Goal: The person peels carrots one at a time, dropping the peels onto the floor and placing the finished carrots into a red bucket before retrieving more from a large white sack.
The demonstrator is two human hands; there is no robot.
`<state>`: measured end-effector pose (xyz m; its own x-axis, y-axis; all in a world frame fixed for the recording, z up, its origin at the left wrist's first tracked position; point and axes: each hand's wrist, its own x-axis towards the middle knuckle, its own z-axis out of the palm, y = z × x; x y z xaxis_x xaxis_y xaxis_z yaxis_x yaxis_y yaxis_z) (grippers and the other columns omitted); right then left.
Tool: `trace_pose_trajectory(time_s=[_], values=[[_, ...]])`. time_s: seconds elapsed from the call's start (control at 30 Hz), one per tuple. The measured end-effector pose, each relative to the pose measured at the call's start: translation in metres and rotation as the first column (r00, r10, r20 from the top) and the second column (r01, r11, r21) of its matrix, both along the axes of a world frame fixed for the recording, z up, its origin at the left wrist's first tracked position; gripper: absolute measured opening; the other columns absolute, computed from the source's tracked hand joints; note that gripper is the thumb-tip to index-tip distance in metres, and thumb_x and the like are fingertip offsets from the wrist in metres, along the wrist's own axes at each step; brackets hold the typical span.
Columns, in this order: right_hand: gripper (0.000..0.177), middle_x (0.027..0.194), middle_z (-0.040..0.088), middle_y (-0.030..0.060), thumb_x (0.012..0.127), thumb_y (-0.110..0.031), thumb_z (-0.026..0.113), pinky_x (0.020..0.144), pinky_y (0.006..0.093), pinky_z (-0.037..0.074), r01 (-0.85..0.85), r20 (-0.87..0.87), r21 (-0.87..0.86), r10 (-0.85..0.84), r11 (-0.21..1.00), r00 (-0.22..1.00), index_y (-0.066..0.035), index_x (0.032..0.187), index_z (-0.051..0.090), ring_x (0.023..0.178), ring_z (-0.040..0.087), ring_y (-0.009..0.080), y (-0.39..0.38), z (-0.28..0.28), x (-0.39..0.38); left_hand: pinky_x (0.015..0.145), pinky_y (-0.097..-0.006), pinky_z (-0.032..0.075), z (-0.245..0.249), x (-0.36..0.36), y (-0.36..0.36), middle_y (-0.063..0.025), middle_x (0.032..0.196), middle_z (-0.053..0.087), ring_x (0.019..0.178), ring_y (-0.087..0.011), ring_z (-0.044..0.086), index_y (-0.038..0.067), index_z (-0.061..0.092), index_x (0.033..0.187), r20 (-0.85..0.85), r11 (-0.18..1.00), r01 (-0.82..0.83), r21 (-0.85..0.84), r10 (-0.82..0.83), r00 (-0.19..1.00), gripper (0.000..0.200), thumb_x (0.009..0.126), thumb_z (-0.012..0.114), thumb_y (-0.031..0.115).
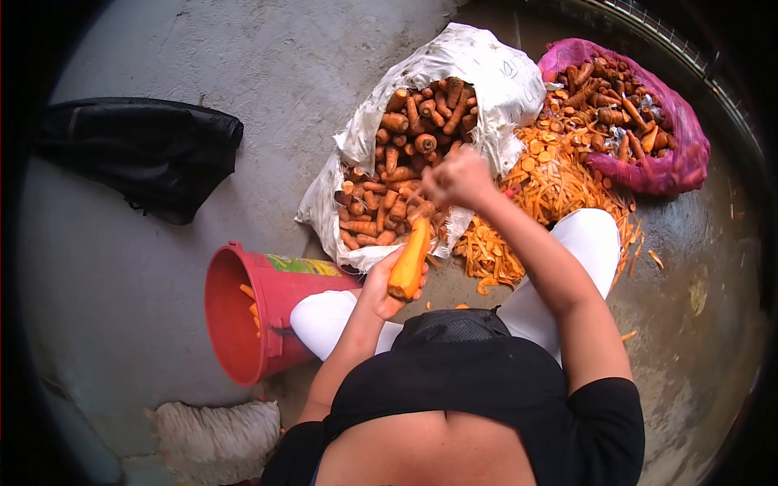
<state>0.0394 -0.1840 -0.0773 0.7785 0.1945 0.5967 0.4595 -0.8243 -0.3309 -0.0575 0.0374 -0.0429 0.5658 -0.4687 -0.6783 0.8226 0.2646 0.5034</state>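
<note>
My left hand (392, 285) is wrapped round a large carrot (412, 257), which is peeled bright orange along most of its length and still brownish at its far tip. Above and to the right of that tip, my right hand (458, 176) is closed and blurred by motion; what it holds cannot be made out. Just beyond both hands lies an open white sack (494, 61) full of unpeeled carrots (395, 174). A heap of orange peelings and cut slices (559, 166) spreads on the floor to the right of the sack.
At the left a red bucket (279, 300) lies tilted with some peeled carrots inside. A pink mesh sack (689, 146) of carrots stands at the back right. Black fabric (150, 150) lies at the far left, and a whitish sack (215, 433) at the lower left.
</note>
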Motion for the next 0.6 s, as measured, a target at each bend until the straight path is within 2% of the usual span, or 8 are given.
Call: trace_pose_trajectory(time_s=[0.03,0.13,0.2,0.27,0.3,0.33,0.47,0.6], values=[[0.042,0.040,0.049,0.0003,0.085,-0.025,0.053,0.055,0.0350,0.043,0.080,0.037,-0.080,-0.078,0.994,0.996,-0.018,0.045,0.059,0.040,0.047,0.0153,-0.016,-0.014,0.017,0.048,-0.0311,0.047,0.006,-0.002,-0.001,-0.0093,0.084,0.058,0.066,-0.0192,0.057,0.006,0.049,0.118,0.000,1.000,0.016,-0.020,-0.016,1.000,0.039,0.098,0.037,0.037],[0.043,0.047,0.058,0.0024,0.087,-0.030,0.045,0.066,0.0341,0.045,0.327,-0.149,-0.066,-0.334,0.943,0.931,-0.013,0.053,0.063,0.045,0.053,0.0169,-0.029,-0.015,0.021,0.051,-0.0300,0.048,0.018,-0.001,-0.001,-0.0092,0.085,0.057,0.068,-0.0194,0.057,0.006,0.049,0.117,-0.024,0.997,-0.017,-0.078,0.015,1.000,0.040,0.098,0.037,0.038],[0.045,0.048,0.059,0.0025,0.089,-0.031,0.042,0.068,0.0341,0.046,0.242,-0.382,0.074,-0.196,0.967,0.903,-0.015,0.055,0.066,0.043,0.052,0.0169,-0.019,0.006,0.014,0.054,-0.0299,0.048,0.013,0.004,0.002,-0.0094,0.086,0.058,0.071,-0.0197,0.058,0.005,0.050,0.116,-0.050,0.992,-0.048,-0.119,0.043,0.998,0.041,0.098,0.037,0.039],[0.045,0.043,0.056,0.0010,0.090,-0.030,0.044,0.061,0.0303,0.046,0.122,-0.538,0.290,0.056,0.949,0.841,-0.015,0.053,0.066,0.037,0.047,0.0137,-0.001,0.027,-0.002,0.057,-0.0305,0.049,0.008,0.007,0.003,-0.0095,0.086,0.058,0.073,-0.0197,0.058,0.005,0.051,0.115,-0.071,0.991,-0.090,-0.096,0.084,0.994,0.041,0.098,0.037,0.039],[0.041,0.043,0.054,0.0033,0.087,-0.029,0.049,0.058,0.0302,0.045,-0.004,-0.520,0.331,0.186,0.944,0.834,-0.015,0.052,0.066,0.037,0.048,0.0171,0.008,0.024,-0.007,0.058,-0.0312,0.049,0.006,0.007,0.002,-0.0094,0.087,0.059,0.074,-0.0196,0.058,0.004,0.052,0.114,-0.075,0.992,-0.116,-0.053,0.112,0.991,0.042,0.098,0.037,0.040],[0.040,0.038,0.048,0.0008,0.084,-0.031,0.054,0.045,0.0315,0.039,-0.167,0.017,0.368,0.173,0.915,0.985,-0.014,0.049,0.063,0.034,0.044,0.0162,0.020,0.021,-0.018,0.059,-0.0318,0.050,0.004,0.007,0.001,-0.0094,0.087,0.059,0.074,-0.0195,0.059,0.004,0.052,0.113,-0.079,0.990,-0.141,-0.011,0.140,0.987,0.042,0.098,0.037,0.040],[0.032,0.049,0.055,0.0038,0.076,-0.026,0.061,0.053,0.0347,0.037,-0.389,0.108,0.326,0.375,0.862,0.921,-0.014,0.047,0.058,0.047,0.051,0.0208,0.044,0.020,-0.047,0.066,-0.0361,0.052,0.002,0.007,-0.012,-0.0085,0.093,0.062,0.081,-0.0208,0.061,0.005,0.057,0.105,-0.207,0.926,-0.374,0.040,0.374,0.904,0.036,0.095,0.046,0.038],[0.033,0.045,0.052,0.0017,0.077,-0.025,0.061,0.054,0.0333,0.038,-0.377,0.111,0.282,0.360,0.882,0.926,-0.014,0.045,0.058,0.046,0.050,0.0193,0.047,0.016,-0.049,0.074,-0.0379,0.053,-0.011,0.005,0.000,-0.0114,0.102,0.061,0.090,-0.0246,0.061,0.004,0.057,0.109,-0.113,0.954,-0.294,-0.058,0.286,0.952,0.031,0.092,0.048,0.029]])
